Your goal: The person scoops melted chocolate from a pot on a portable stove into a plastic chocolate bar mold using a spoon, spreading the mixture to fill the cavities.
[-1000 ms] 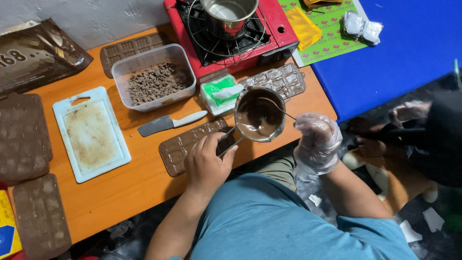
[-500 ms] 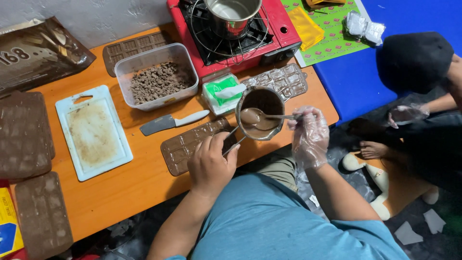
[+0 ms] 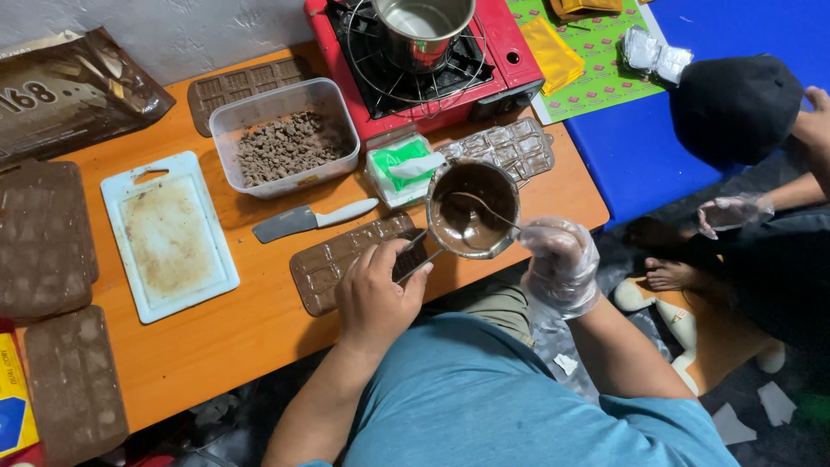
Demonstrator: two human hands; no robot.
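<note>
Spoon [image 3: 480, 207] has sunk deeper into the tilted pot [image 3: 473, 209] of chocolate.

One head-worn camera looks steeply down, close, over the orange table [image 3: 216, 346].

Six chocolate moulds [image 3: 346, 264], two pots [image 3: 471, 207], one knife [image 3: 311, 219].
</note>
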